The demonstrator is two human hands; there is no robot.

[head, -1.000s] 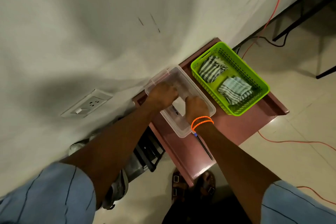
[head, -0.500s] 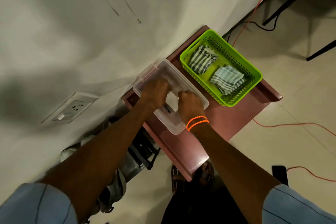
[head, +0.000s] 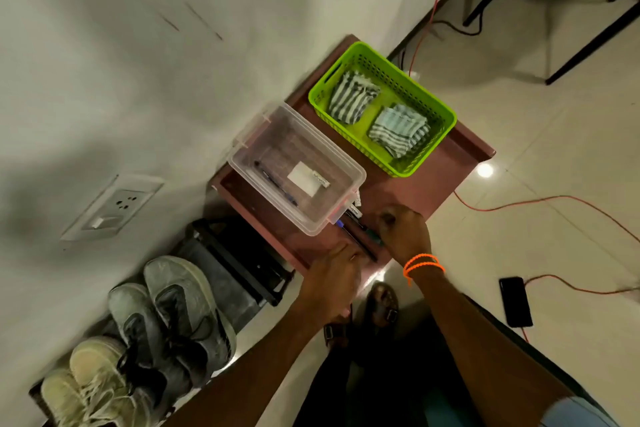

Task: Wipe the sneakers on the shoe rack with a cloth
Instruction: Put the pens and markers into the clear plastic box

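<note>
I take the green basket as landmark; both striped cloths lie inside it, beyond my right hand, which is nearer; its fingers curl on pens at the table edge; left hand fingers: cannot tell; sneakers sit far left on the shoe rack.
</note>
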